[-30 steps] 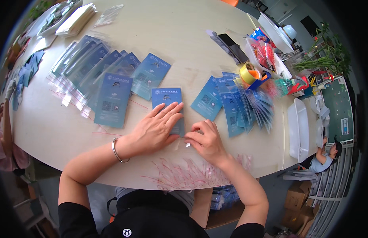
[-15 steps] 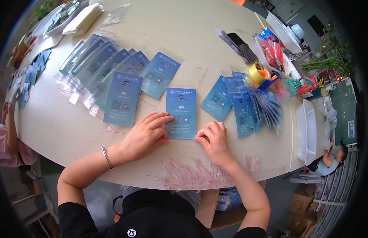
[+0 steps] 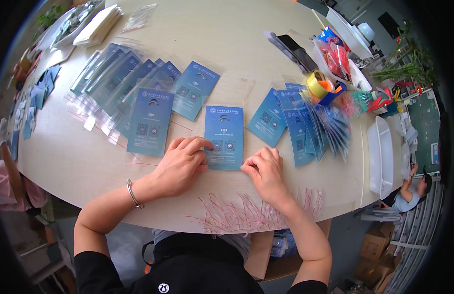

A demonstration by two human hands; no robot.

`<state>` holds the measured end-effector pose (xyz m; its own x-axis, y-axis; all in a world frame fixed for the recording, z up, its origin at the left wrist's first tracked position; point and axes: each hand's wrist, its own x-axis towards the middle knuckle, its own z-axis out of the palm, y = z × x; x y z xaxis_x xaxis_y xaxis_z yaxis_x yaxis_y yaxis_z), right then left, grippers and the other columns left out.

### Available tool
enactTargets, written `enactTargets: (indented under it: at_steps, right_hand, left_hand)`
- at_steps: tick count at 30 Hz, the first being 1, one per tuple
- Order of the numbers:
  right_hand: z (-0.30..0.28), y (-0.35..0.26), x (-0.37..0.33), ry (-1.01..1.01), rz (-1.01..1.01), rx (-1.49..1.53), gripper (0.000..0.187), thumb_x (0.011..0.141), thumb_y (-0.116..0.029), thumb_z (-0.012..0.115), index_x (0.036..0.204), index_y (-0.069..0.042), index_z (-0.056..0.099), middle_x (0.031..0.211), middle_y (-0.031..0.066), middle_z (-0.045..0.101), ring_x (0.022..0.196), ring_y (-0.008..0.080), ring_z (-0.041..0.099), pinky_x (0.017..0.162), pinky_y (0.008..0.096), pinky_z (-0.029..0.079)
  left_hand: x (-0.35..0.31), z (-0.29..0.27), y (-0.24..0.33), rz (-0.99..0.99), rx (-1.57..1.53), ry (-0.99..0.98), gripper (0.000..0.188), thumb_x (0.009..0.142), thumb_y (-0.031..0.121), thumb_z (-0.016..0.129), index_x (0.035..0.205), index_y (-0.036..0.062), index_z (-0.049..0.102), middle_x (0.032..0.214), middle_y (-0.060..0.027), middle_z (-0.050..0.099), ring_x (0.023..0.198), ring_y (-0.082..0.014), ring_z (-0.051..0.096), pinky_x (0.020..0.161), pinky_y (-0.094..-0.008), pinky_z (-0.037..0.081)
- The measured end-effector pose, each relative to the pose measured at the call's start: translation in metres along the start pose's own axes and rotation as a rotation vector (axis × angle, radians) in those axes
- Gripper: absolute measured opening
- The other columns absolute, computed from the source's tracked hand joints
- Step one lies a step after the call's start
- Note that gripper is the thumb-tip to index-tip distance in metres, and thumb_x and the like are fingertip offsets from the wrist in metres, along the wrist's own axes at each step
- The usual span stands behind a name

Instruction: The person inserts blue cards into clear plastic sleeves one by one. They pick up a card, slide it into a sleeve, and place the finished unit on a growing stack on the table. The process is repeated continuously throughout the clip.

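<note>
A blue printed card (image 3: 223,125) in a clear plastic sleeve lies upright on the table in front of me. My left hand (image 3: 182,164) is at its lower left edge, with the index fingertip on the card's face and the thumb curled below. At the lower right corner my right hand (image 3: 267,171) pinches the sleeve's edge, its fingers bent together. Left of these is a sleeved blue card (image 3: 149,120), with a fanned row of sleeved cards (image 3: 109,78) behind it. Another blue card (image 3: 267,117) lies to the right, beside a fanned pile of cards (image 3: 305,122).
Torn clear strips with red lines (image 3: 251,213) lie along the near table edge. Yellow tape (image 3: 317,84), a phone (image 3: 296,53) and a white tray (image 3: 381,157) sit to the right. A co-worker's gloved hand (image 3: 2,131) shows at far left; another person (image 3: 410,193) is at far right.
The view has shifted slightly. Both hands stay at the middle card's lower edges, and the left index fingertip reaches a little further over its face.
</note>
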<state>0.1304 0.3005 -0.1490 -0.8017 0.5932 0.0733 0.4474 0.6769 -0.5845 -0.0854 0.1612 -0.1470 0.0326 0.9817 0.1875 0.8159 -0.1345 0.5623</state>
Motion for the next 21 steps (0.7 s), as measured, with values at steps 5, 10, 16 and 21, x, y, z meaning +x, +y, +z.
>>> enactTargets:
  at_steps: [5, 10, 16, 21]
  right_hand:
    - [-0.005, -0.008, 0.004, -0.061, 0.072, -0.038, 0.015, 0.087, -0.021, 0.07, 0.084, -0.007, 0.07, 0.096, 0.006, 0.058, 0.102, 0.0267, 0.049, 0.091, 0.0411, 0.037]
    - [-0.01, -0.017, 0.009, -0.105, 0.136, -0.097, 0.016, 0.086, -0.021, 0.071, 0.081, -0.006, 0.071, 0.095, 0.0083, 0.061, 0.103, 0.0273, 0.051, 0.09, 0.0415, 0.039]
    - [-0.009, -0.021, 0.018, -0.092, 0.22, -0.071, 0.019, 0.078, -0.02, 0.078, 0.071, -0.003, 0.072, 0.088, 0.0121, 0.065, 0.096, 0.0304, 0.056, 0.085, 0.0421, 0.045]
    - [-0.014, -0.016, 0.023, -0.143, 0.337, -0.016, 0.021, 0.072, -0.02, 0.083, 0.074, -0.003, 0.071, 0.079, 0.0123, 0.064, 0.09, 0.0316, 0.058, 0.081, 0.0418, 0.048]
  left_hand:
    - [0.0, 0.0, 0.002, -0.032, -0.034, 0.012, 0.007, 0.086, 0.008, 0.062, 0.083, 0.0016, 0.06, 0.124, -0.0108, 0.055, 0.12, -0.0275, 0.051, 0.102, -0.0421, 0.036]
    - [0.0, 0.002, 0.0, -0.023, -0.056, 0.032, 0.006, 0.084, 0.005, 0.062, 0.084, 0.0028, 0.057, 0.123, -0.0134, 0.054, 0.117, -0.03, 0.052, 0.101, -0.0434, 0.036]
    - [-0.001, 0.004, 0.0, -0.077, -0.145, 0.067, 0.012, 0.08, 0.004, 0.066, 0.084, 0.002, 0.056, 0.114, -0.016, 0.053, 0.112, -0.0339, 0.052, 0.1, -0.0444, 0.037]
    - [0.002, 0.01, 0.012, -0.151, -0.033, 0.213, 0.017, 0.08, 0.005, 0.065, 0.095, -0.0005, 0.06, 0.115, -0.0154, 0.054, 0.112, -0.0335, 0.052, 0.096, -0.0443, 0.042]
